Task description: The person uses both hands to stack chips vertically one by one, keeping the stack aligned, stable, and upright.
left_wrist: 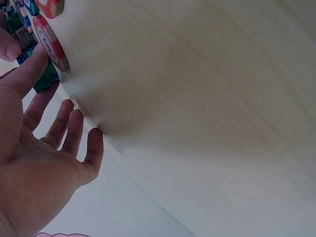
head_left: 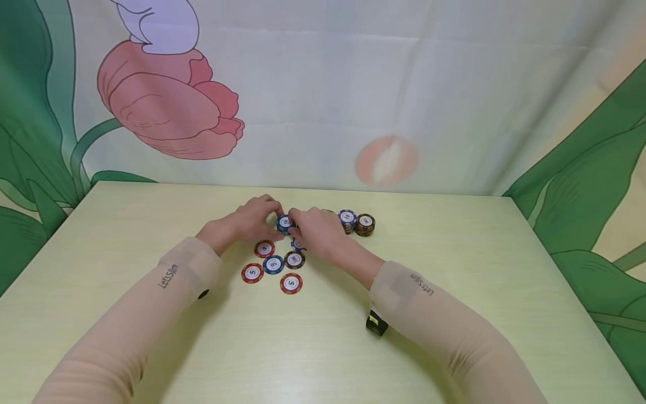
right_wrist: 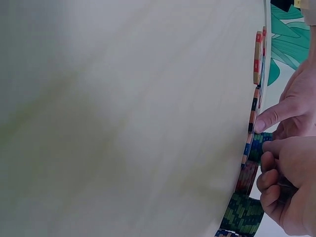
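Note:
A short stack of blue-green poker chips [head_left: 284, 223] stands near the back of the table, between both hands. My left hand [head_left: 252, 219] grips it from the left, thumb in front and index finger behind; in the left wrist view, the other fingers of the left hand [left_wrist: 54, 158] spread loosely. From the right, my right hand [head_left: 320, 233] pinches at the same stack with thumb and index finger. The right wrist view has the right hand [right_wrist: 296, 177] with its remaining fingers curled, beside the chip stack [right_wrist: 259, 145]. The right hand partly hides the stack in the head view.
Loose chips lie flat in front: red ones [head_left: 252, 273], a blue one [head_left: 273, 264] and a black one [head_left: 295, 259]. Right of the hands stand a purple-blue stack [head_left: 347, 216] and a black stack [head_left: 365, 224]. A printed curtain [head_left: 313, 112] hangs behind the table [head_left: 454, 252].

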### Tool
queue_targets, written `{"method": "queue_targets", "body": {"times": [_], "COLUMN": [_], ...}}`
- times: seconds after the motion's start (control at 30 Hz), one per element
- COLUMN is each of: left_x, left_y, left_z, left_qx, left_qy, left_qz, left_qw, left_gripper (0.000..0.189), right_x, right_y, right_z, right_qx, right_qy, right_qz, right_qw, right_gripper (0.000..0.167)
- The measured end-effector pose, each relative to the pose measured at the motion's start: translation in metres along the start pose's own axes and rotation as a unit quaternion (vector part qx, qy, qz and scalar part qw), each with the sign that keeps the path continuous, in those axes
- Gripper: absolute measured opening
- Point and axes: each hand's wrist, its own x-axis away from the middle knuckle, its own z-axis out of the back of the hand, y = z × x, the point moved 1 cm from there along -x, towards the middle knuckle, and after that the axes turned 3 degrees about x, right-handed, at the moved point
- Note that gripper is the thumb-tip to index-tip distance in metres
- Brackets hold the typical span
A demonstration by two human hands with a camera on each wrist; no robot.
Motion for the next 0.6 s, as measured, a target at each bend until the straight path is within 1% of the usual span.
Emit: {"method": "queue_targets", "body": {"times": [0.37,0.6], "left_x": [0.0003,0.0001], "left_y": [-0.0003,0.0002], "left_z": [0.0,0.0002], "left_qx": [0.0,-0.005], "left_qy": [0.003,0.001], "left_qz": [-0.008,-0.001], "left_qw": [1.0,1.0], "left_gripper": [0.032,0.033], "right_x": [-0.0023,-0.0015], "right_y": [-0.0014,-0.002], "right_z": [0.0014,0.0026], "right_qx": [0.011,0.01], "right_qy": [-0.013,-0.023], "right_qz": [-0.005,-0.012], "right_qw": [0.9998,0.9996], "right_gripper": [0.017,0.018]}}
